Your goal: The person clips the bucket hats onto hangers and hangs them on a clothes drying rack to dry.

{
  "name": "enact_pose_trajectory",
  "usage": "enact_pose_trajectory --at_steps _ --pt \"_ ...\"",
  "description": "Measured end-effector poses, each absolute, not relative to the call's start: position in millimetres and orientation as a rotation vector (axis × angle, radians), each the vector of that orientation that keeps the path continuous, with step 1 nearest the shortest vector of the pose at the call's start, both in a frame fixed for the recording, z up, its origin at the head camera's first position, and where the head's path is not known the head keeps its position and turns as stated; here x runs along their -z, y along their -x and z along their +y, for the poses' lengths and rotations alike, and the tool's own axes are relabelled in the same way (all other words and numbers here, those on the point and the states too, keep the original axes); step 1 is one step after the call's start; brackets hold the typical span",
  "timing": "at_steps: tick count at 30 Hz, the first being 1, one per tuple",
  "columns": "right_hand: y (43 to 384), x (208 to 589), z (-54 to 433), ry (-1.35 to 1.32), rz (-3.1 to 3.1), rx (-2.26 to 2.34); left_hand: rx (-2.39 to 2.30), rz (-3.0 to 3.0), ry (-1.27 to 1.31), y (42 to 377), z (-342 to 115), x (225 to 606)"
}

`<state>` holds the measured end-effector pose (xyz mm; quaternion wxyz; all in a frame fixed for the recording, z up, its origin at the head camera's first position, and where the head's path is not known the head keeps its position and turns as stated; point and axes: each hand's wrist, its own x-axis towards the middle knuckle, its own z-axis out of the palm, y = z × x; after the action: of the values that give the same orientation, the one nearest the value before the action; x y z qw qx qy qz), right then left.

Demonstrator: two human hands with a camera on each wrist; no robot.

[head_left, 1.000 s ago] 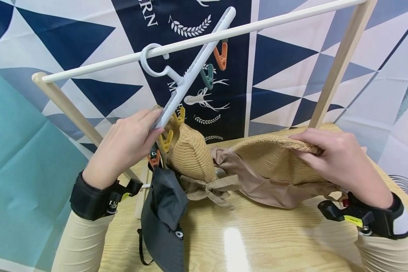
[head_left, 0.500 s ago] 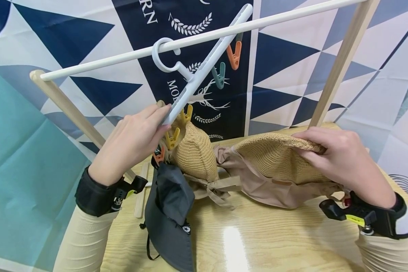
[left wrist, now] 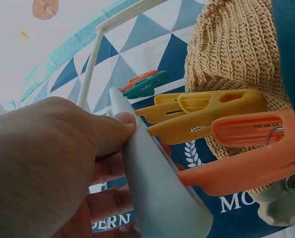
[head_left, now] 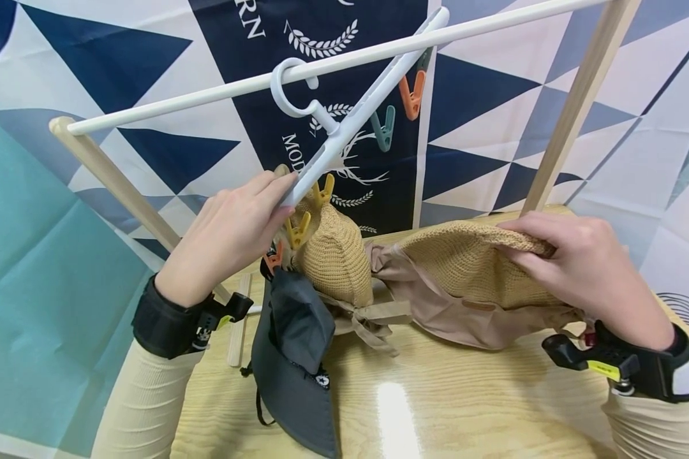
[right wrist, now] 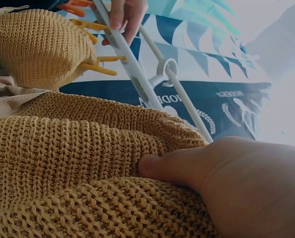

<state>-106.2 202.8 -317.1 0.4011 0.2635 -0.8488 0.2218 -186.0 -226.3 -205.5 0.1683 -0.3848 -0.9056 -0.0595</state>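
My left hand [head_left: 238, 233] grips the low end of a pale blue clip hanger [head_left: 356, 121], its thumb pressed along the bar in the left wrist view. The tilted hanger's hook loops over a white rod [head_left: 172, 102]. Yellow clips [head_left: 298, 229] hold a tan knit hat [head_left: 339, 261] with a tied bow. Nearer me, an orange clip [left wrist: 251, 158] holds a dark grey brimmed hat [head_left: 301, 382]. On the right, my right hand [head_left: 574, 261] pinches the knit edge of a second tan hat [head_left: 465, 268], which has a pinkish-beige fabric brim.
A teal clip [head_left: 383, 131] and another orange clip [head_left: 413, 95] hang bare from the hanger's raised end. Wooden posts [head_left: 580, 108] carry the rod above a light wood table [head_left: 436, 395]. Patterned cloth [head_left: 476, 95] covers the wall behind.
My left hand has slid the hanger to the right along the rod, and the clipped hats have moved with it. The right hand and its hat have barely shifted.
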Motion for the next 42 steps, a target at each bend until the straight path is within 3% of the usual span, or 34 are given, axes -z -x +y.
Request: enact_pose_trajectory --at_steps 42 --pt "100 308 217 -0.597 -2.202 -0.545 0.374 -2.581 1.065 197 -239 214"
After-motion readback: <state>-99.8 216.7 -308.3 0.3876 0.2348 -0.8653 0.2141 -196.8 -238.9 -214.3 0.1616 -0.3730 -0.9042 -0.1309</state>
